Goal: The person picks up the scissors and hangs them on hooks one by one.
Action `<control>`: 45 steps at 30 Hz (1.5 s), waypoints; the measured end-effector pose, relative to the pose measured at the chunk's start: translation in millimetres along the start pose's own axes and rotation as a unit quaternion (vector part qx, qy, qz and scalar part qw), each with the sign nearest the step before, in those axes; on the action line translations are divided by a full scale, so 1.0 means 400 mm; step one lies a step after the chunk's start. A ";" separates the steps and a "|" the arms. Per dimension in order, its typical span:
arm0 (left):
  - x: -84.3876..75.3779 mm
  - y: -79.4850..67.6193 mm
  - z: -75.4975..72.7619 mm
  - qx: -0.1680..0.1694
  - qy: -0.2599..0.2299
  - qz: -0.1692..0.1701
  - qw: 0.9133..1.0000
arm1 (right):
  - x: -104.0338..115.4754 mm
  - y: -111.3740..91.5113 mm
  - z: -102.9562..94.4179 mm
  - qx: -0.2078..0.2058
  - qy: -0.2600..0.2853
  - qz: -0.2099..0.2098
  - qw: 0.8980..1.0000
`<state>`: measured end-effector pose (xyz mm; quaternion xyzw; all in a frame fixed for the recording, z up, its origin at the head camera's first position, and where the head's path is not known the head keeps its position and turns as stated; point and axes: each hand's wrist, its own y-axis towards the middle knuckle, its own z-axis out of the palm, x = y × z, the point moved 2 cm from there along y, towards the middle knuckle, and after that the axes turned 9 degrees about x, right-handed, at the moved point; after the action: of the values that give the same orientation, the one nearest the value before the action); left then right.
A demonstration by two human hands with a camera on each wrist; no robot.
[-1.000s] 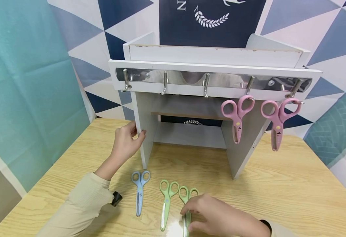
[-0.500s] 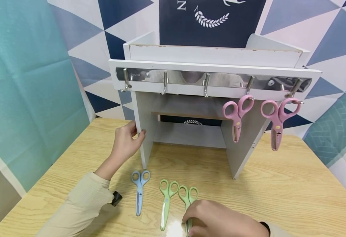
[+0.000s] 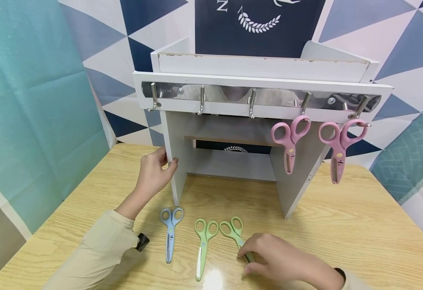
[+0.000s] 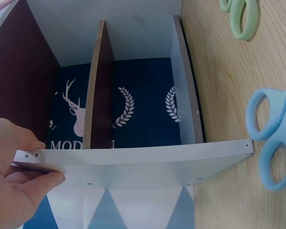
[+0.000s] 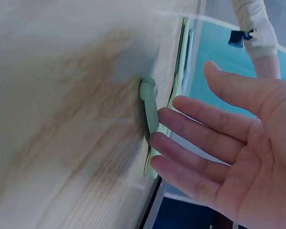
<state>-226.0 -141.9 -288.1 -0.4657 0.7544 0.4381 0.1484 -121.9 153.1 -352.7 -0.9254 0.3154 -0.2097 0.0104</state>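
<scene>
In the head view my left hand [image 3: 154,172] grips the front edge of the left side panel of a white shelf unit [image 3: 175,161], thumb on the inside; the left wrist view shows fingers and thumb on either side of that panel. My right hand [image 3: 274,255] is over the blades of a pair of green scissors [image 3: 239,241] lying slanted on the table. Seen in the right wrist view, its fingertips touch the scissors [image 5: 150,107], with the fingers loosely extended and the thumb apart. Left of it lie another green pair of scissors [image 3: 203,247] and blue scissors [image 3: 170,233].
Across the top front of the shelf unit runs a metal hook rail [image 3: 229,93]. Two pink scissors [image 3: 290,141] hang on its two rightmost hooks. A wooden table [image 3: 349,225] carries everything, with a patterned wall cloth [image 3: 385,52] behind.
My right hand has moved to the right, and the green scissors under it have turned, their blades swinging right and handles shifting away. My left hand stays on the panel.
</scene>
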 end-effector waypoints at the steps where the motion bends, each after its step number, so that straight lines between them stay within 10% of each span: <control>1: 0.000 0.000 0.000 -0.001 0.000 0.000 1.000 | -0.005 -0.002 -0.002 0.000 0.001 0.002 1.000; 17: -0.002 0.001 0.000 0.004 -0.009 -0.005 1.000 | -0.062 -0.022 -0.026 -0.028 0.012 -0.003 1.000; 29: -0.001 -0.001 -0.002 0.004 -0.007 -0.011 1.000 | -0.089 -0.013 -0.032 -0.057 0.061 0.074 0.994; 45: -0.001 0.002 0.000 0.003 -0.006 -0.006 1.000 | -0.107 0.016 -0.011 -0.066 -0.005 0.117 0.991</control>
<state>-226.5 -141.6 -287.5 -0.4669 0.7522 0.4376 0.1569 -157.9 173.5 -366.2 -0.8816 0.4350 -0.1816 -0.0245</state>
